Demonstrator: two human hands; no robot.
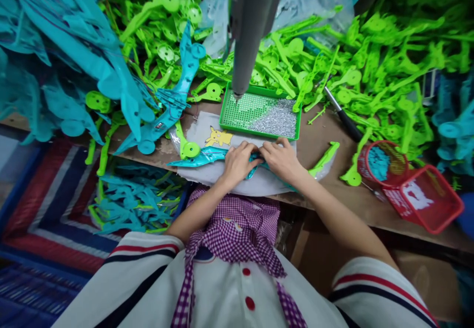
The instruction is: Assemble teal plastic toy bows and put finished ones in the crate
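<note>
Left hand (240,162) and right hand (280,161) converge, backs upward, fingers curled; each grip pinches the blue part (207,156) over the grey cloth (242,187).

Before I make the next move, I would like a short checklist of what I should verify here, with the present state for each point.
1. Both hands on the work: ok. The left hand and right hand are on the blue part.
2. Blue part supported: ok. It lies over the grey cloth.
3. Silver pieces at hand: ok. They are heaped in the green tray, just beyond the hands.
4. Hanging tool away from the fingers: ok. Its tip appears over the tray.
5. Space around the part free: not ok. A green piece sits at its left end.
6. Fit under the fingers: cannot tell; they cover it.
</note>
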